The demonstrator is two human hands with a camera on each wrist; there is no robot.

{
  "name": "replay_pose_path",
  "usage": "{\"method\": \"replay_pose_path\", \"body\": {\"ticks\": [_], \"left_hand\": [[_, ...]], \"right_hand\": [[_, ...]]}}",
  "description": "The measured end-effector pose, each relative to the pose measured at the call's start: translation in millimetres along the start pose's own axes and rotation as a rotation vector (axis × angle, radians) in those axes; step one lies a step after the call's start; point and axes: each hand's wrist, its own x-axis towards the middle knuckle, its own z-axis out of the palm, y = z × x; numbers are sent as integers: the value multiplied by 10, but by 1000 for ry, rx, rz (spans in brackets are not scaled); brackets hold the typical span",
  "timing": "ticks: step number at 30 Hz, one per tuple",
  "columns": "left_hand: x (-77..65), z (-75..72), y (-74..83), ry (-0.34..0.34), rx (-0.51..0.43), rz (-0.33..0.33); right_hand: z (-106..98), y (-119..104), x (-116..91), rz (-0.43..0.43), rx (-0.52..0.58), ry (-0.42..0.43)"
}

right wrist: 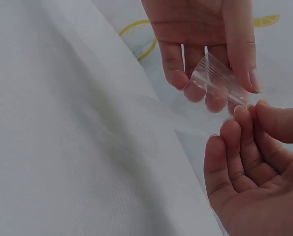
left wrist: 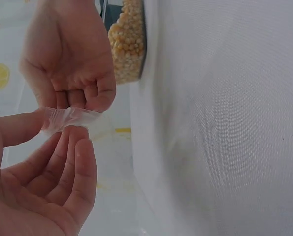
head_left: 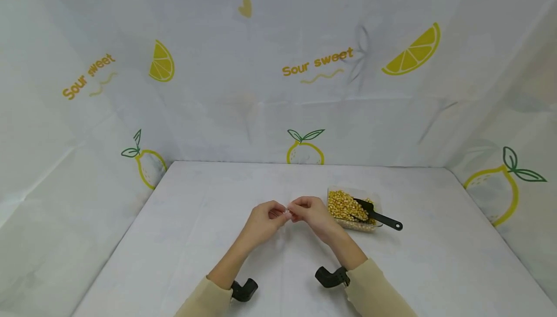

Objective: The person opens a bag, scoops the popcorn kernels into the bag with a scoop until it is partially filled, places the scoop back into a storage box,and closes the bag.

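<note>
A small clear plastic bag with fine ridges along it spans the gap between the two hands, above the white table. My right hand pinches one corner of the bag between thumb and forefinger. On the other side, my left hand holds the bag with its thumb and curled fingers, some of which show through the film in the right wrist view. The left wrist view shows the film of the bag bunched between both hands' fingertips. No contents can be made out in it.
Right of the hands stands a clear container full of yellow corn kernels. A black scoop lies in the kernels, its handle jutting over the container's right edge. A lemon-print cloth hangs behind the white table.
</note>
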Motion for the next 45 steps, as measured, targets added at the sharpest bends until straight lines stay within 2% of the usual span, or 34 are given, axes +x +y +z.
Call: {"method": "replay_pose_path", "body": {"ticks": [5,11,18,24,30,35,42,45], "left_hand": [[27,2,-4,-31,-100,-37],[30,18,33,-15,-127,-61],[44,53,89,12,-153,-56],[82,81,140,23,-183,-62],[142,110,247,-10,-254,-18],[183,152,267,-3,-254,16],[217,200,294,17,-229,111],[223,213,298,26,-227,124]], "right_hand": [[-25,-7,-29,1,15,-23],[-23,-13,-72,-1,15,-9],[-20,-63,-117,-72,-109,27],[-36,-138,-147,-106,-193,18],[-97,-201,-158,-153,-199,-12],[-138,-230,-190,-158,-184,-31],[-171,-271,-234,-147,-139,-44],[-179,-276,-243,-154,-134,-47]]}}
